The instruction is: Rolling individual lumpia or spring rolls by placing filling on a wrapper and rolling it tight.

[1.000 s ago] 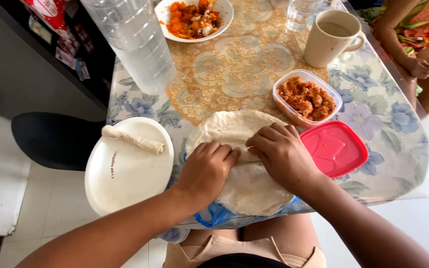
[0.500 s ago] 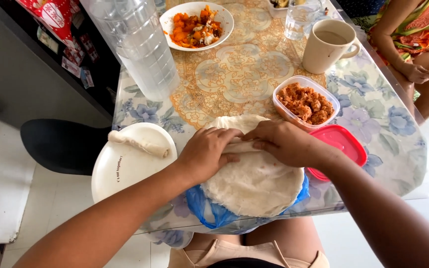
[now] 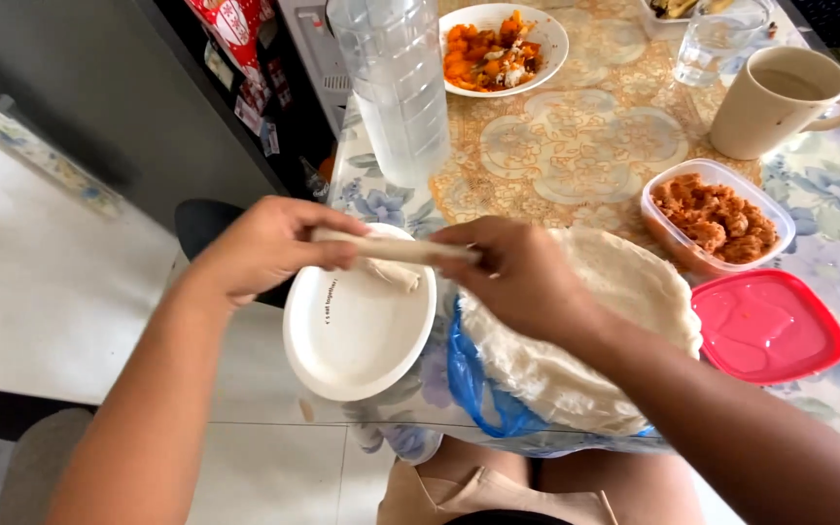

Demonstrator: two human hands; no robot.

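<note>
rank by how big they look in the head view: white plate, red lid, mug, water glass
1. white plate
2. red lid
3. mug
4. water glass, cut off by the top edge

The plate lies nearest the camera and the glass farthest, so this holds only for how they look.

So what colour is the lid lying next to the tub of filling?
Red; the square lid shows clearly in the head view, beside the clear tub.
</note>
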